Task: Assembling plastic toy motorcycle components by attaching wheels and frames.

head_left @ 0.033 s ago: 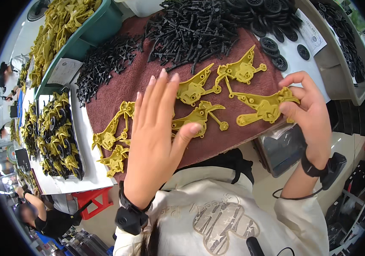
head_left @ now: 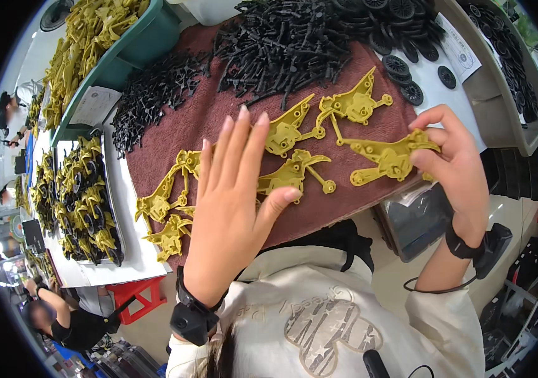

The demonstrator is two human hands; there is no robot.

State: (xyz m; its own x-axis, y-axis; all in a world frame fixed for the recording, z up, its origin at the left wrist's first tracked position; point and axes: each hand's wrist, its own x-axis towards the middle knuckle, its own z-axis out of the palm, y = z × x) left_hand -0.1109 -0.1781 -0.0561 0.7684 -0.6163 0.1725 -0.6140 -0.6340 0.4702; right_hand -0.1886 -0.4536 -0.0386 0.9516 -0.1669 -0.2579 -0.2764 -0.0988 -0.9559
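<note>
My left hand (head_left: 231,201) is flat over the yellow plastic parts, fingers stretched and thumb out to the right, hiding some of them. Between the thumb and fingers of my right hand (head_left: 451,154) is the right end of a yellow toy motorbike frame half (head_left: 388,160), at the cloth's right front. Similar yellow halves lie on the maroon cloth (head_left: 357,195): one by my left thumb (head_left: 294,173), one above it (head_left: 288,129), another further back right (head_left: 354,104). Several more, such as this yellow half (head_left: 155,205), lie left of my left hand.
Black small parts (head_left: 281,47) are heaped at the back, with black wheels (head_left: 401,66) right of them. A green bin (head_left: 136,47) of yellow pieces stands back left, a grey bin (head_left: 502,75) at right. A tray of assembled yellow-black toys (head_left: 86,195) sits left; a person (head_left: 61,312) is beyond.
My left hand has shifted very slightly to the right over the yellow parts. My right hand keeps its pinch on the yellow frame half, almost unmoved.
</note>
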